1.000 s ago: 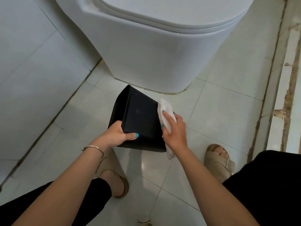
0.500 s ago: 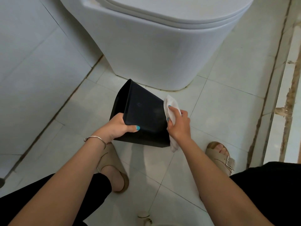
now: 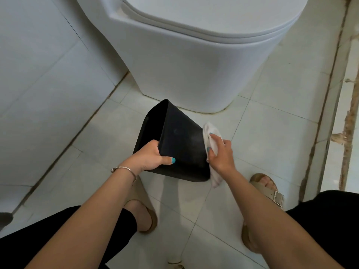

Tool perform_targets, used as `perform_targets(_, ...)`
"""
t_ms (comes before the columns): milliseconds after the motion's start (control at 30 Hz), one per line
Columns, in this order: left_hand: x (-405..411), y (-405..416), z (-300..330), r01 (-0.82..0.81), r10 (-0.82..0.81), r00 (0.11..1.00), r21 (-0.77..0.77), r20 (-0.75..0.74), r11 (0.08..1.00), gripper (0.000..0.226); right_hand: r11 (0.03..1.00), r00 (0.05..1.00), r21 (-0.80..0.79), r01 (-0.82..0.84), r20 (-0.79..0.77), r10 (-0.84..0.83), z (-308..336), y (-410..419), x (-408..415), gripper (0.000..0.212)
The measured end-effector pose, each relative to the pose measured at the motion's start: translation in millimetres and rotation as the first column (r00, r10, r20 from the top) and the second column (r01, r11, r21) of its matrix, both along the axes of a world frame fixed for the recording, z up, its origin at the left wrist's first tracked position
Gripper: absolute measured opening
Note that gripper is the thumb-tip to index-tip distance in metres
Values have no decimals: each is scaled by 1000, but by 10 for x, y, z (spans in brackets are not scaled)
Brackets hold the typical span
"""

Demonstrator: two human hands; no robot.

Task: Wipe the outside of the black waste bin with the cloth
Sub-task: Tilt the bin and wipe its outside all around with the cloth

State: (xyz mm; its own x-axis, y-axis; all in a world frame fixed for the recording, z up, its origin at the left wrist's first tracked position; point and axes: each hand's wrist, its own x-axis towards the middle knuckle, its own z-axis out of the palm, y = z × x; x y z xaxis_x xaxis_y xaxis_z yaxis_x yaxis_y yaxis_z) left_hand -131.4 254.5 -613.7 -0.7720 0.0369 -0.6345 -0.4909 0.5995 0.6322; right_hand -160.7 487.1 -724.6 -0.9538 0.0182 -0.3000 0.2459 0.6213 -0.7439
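The left hand [image 3: 150, 156] grips the near-left corner of the black bin [image 3: 174, 140], thumb curled over the upper face, holding it off the tiled floor [image 3: 272, 133] in front of the toilet [image 3: 194, 65]. The bin lies tilted, its long axis running from the near end up and away toward the toilet; whether anything is inside cannot be told. The right hand [image 3: 221, 152] presses a white cloth [image 3: 211, 133] against the bin's right side, fingers curled round it.

Both hands forward, left [image 3: 149, 157] curled in a grip, right [image 3: 220, 152] pressing, fingers bent
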Motion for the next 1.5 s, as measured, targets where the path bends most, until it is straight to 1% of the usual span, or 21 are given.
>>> perform_targets(100, -27, -50, 47, 24, -24, 1000, 2, -1, 1000, 32, 1000, 999, -23, 10, 35, -10, 6, 85, -21, 47)
perform_targets(200, -66, -58, 26, 52, -52, 998, -1, -26, 999, 20, 995, 997, -58, 75, 39, -73, 89, 21, 32, 48)
perform_targets(233, -80, -44, 28, 60, -60, 998, -1, -35, 998, 20, 992, 994, -72, 101, 38, -99, 110, -26, 95, 48)
perform_targets(333, -118, -18, 21, 55, -55, 998, -17, -31, 998, 35, 984, 989, -103, 143, 47, -139, 190, -209, 344, 49)
perform_targets(400, -138, 6, 15, 40, -41, 999, -36, -31, 999, 40, 983, 994, -145, 112, 1, -113, 259, -351, 489, 50)
perform_targets(467, -162, 44, 0, 11, -13, 999, -52, -41, 999, 42, 978, 994, -203, 39, -90, -58, 337, -469, 564, 51)
perform_targets(533, -176, 78, 1, -1, -2, 999, -51, -49, 999, 40, 976, 987, -212, -48, -163, 13, 387, -507, 560, 53)
perform_targets(600, -188, 91, -2, 13, -15, 999, -43, -49, 999, 37, 974, 983, -203, -101, -174, 66, 409, -463, 505, 54)
perform_targets(667, -198, 105, -4, 43, -45, 998, -48, -40, 998, 35, 972, 982, -206, -111, -175, 75, 434, -402, 442, 55)
perform_targets(733, -200, 145, -4, 86, -88, 996, -52, -32, 995, 37, 971, 978, -225, -84, -205, 37, 482, -375, 354, 56)
perform_targets(800, -188, 190, -18, 107, -109, 993, -50, -33, 993, 36, 975, 972, -211, -73, -233, 22, 568, -370, 222, 64)
perform_targets(867, -164, 236, -19, 114, -115, 992, -34, -47, 993, 29, 976, 969, -200, -83, -247, 32, 669, -355, 99, 77)
perform_targets(933, -137, 268, -20, 119, -121, 991, -31, -59, 992, 23, 950, 983, -312, 0, -176, -57, 748, -305, 26, 88)
perform_targets(967, -122, 279, -20, 125, -127, 990, -36, -61, 992, 23, 916, 987, -393, 79, -100, -128, 770, -272, 14, 88)
perform_targets(1000, -113, 280, -25, 124, -126, 990, -40, -59, 991, 24, 869, 982, -469, 158, -19, -189, 773, -241, 16, 82)
perform_targets(1033, -108, 275, -26, 124, -126, 990, -39, -57, 991, 26, 823, 972, -524, 221, 50, -229, 761, -212, 30, 71)
perform_targets(1067, -107, 266, -21, 122, -123, 991, -36, -55, 992, 28, 788, 962, -555, 264, 98, -254, 739, -183, 52, 60)
perform_targets(1133, -102, 242, -11, 107, -108, 993, -32, -44, 994, 32, 756, 952, -580, 304, 147, -270, 694, -115, 101, 48)
perform_targets(1267, -65, 199, -39, 54, -55, 998, -26, -35, 998, 38, 814, 968, -524, 251, 114, -225, 644, -41, 100, 37)
perform_targets(1400, -66, 225, -63, 30, -31, 999, -16, -39, 999, 37, 870, 964, -428, 244, 9, -266, 617, -66, 44, 47)
perform_targets(1500, -69, 251, -54, 58, -58, 998, -21, -32, 998, 39, 893, 975, -396, 212, 17, -223, 611, -100, 48, 50)
